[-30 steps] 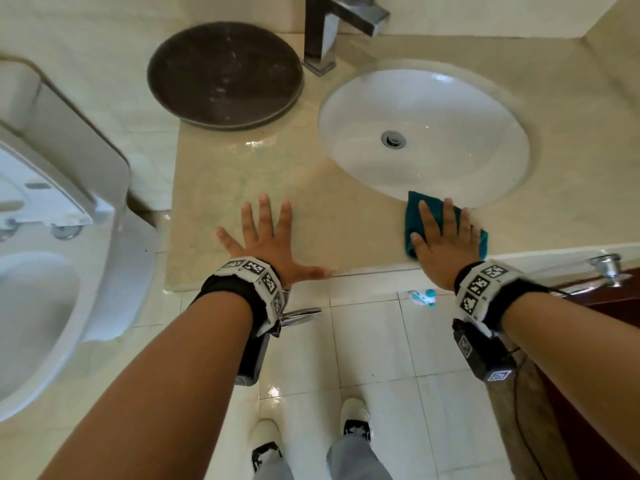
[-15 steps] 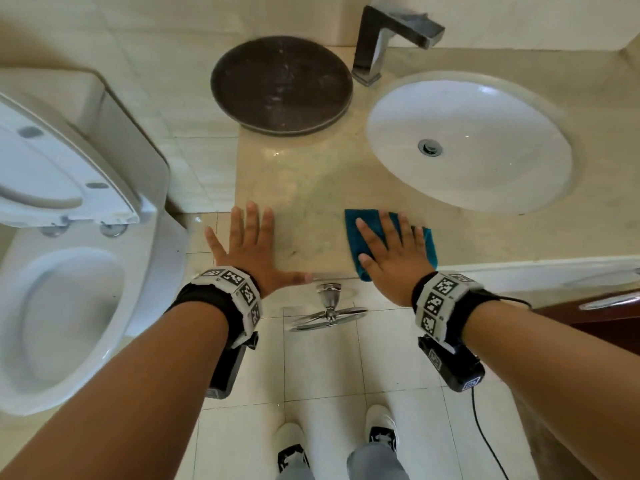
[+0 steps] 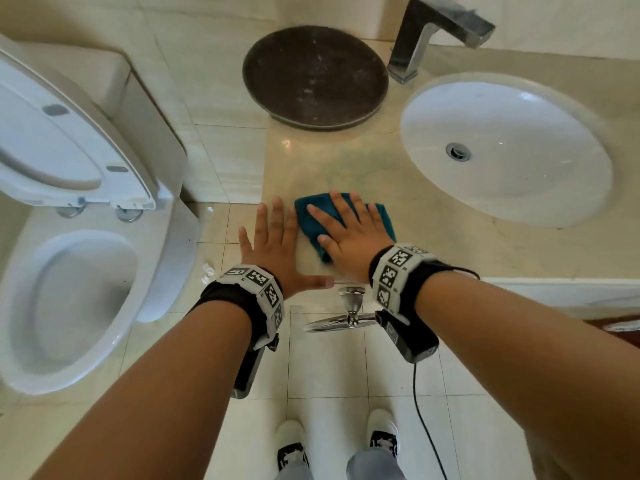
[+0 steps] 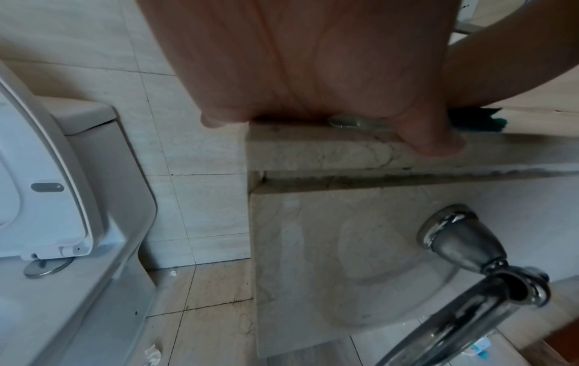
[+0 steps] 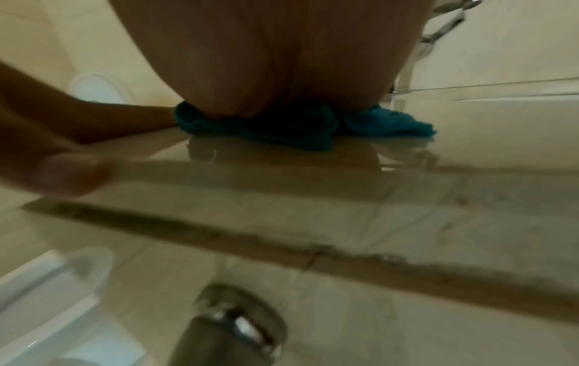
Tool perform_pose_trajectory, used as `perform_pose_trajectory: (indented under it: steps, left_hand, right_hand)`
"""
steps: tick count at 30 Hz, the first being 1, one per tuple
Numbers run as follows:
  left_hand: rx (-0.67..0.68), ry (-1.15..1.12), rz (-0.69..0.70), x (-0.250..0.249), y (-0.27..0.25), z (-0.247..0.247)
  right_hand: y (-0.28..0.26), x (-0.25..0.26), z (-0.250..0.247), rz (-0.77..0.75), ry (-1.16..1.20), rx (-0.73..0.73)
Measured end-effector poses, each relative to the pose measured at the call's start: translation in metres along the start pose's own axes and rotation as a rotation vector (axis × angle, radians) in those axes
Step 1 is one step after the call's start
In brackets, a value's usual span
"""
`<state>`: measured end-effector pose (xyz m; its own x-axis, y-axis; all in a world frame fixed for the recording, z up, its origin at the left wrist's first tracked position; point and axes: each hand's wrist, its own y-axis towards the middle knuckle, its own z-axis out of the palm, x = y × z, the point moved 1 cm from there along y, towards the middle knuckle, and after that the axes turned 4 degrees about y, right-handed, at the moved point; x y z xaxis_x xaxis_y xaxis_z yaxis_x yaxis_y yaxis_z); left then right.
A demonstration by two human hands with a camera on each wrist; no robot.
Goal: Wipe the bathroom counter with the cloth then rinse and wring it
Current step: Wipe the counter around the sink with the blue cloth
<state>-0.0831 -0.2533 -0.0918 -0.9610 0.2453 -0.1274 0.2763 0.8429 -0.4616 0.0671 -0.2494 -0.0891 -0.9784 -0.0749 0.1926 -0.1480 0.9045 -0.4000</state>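
Observation:
A teal cloth (image 3: 313, 211) lies flat on the beige marble counter (image 3: 346, 161) near its front left corner. My right hand (image 3: 349, 230) presses on the cloth with straight, spread fingers; its palm covers the cloth (image 5: 388, 123) in the right wrist view. My left hand (image 3: 273, 244) lies flat on the counter's left end, just left of the cloth, its thumb along the front edge. In the left wrist view the left hand (image 4: 313, 74) rests on the counter edge (image 4: 344, 148), with a bit of the cloth (image 4: 573, 121) beyond the thumb. The white sink (image 3: 505, 150) and the faucet (image 3: 436, 32) are at the back right.
A dark round tray (image 3: 315, 76) sits at the counter's back left. A toilet (image 3: 69, 220) with its lid raised stands left of the counter. A chrome towel ring (image 3: 349, 313) hangs below the counter's front. My shoes (image 3: 381, 434) stand on the tiled floor.
My right hand has slid the cloth leftward along the counter's front, from below the sink to beside my left hand. The left hand has stayed flat near the left end.

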Motion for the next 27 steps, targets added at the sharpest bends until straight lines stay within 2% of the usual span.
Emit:
perform_pose_trajectory:
  steps: [5, 7, 10, 16, 19, 23, 27]
  left_hand:
    - [0.017, -0.025, 0.022, 0.002, -0.001, 0.0]
    - [0.038, -0.046, 0.023, 0.003, 0.0, -0.001]
    - [0.035, -0.037, 0.021, 0.002, 0.001, -0.003]
    - [0.033, -0.019, 0.013, 0.0, 0.002, -0.005]
    - [0.024, 0.001, -0.007, -0.001, 0.003, -0.005]
    - [0.009, -0.009, -0.033, -0.004, 0.004, -0.004]
    - [0.019, 0.017, -0.021, -0.001, 0.005, -0.002]
  right_hand:
    - [0.012, -0.038, -0.021, 0.19, 0.087, -0.011]
    - [0.009, -0.044, -0.023, 0.21, 0.081, 0.018]
    - [0.001, -0.034, -0.017, 0.184, 0.066, 0.044]
    - [-0.013, 0.004, -0.001, 0.009, -0.007, 0.093]
    - [-0.007, 0.012, 0.0, -0.034, -0.03, 0.069]
    - [0.011, 0.009, -0.009, -0.014, -0.011, 0.049]
    - [0.038, -0.004, -0.025, 0.072, 0.047, 0.005]
